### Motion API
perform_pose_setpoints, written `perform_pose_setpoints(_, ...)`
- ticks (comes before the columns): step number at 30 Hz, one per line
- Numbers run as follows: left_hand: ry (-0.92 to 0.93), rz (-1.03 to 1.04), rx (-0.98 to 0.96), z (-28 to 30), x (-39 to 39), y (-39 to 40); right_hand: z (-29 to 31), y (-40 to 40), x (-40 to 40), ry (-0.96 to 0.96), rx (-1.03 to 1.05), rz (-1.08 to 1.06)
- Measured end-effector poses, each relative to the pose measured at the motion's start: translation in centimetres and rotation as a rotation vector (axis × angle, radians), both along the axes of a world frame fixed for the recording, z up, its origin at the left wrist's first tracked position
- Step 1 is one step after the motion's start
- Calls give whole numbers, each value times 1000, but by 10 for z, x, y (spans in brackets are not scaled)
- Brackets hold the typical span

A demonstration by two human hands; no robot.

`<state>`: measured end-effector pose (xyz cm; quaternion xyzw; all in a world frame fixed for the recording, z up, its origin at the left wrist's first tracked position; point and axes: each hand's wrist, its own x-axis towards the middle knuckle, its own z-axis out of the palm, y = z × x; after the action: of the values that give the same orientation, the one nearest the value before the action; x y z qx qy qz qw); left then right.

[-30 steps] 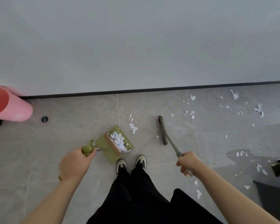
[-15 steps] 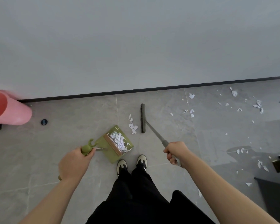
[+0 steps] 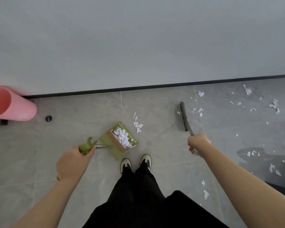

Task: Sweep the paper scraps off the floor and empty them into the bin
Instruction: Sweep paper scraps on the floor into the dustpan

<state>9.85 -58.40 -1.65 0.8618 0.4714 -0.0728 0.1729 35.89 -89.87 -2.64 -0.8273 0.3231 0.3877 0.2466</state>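
Your right hand (image 3: 198, 143) grips the grey long-handled broom (image 3: 184, 116); white paper scraps (image 3: 200, 111) lie just right of its head, the green plastic dustpan (image 3: 118, 148), gripped in your left hand (image 3: 72, 163), well left.

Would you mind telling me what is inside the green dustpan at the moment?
The green dustpan holds a heap of white paper scraps piled against its comb-like toothed strip. Whatever lies beneath the heap is covered. The left hand grips its handle.
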Motion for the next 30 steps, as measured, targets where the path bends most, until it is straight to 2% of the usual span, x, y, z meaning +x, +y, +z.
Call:
perform_pose_setpoints(5, 18, 26, 17, 2, 3, -5, 0, 2, 11, 75, -6, 145)
perform_pose_setpoints(9, 21, 42, 1, 4, 4, -6, 2, 12, 5, 58, 2, 240)
perform_pose_setpoints(17, 2, 110, -69, -1, 1, -6, 14, 39, -36, 116, -35, 770)
perform_pose_setpoints(21, 15, 111, -86, -3, -1, 2, 16, 55, -59, 111, -65, 937)
perform_pose_setpoints(26, 18, 92, -116, -7, -8, 9, 29, 62, -72, 161, -77, 1016)
perform_pose_setpoints(30, 46, 89, -148, -8, -9, 16, 42, 59, -65, 179, -50, 980)
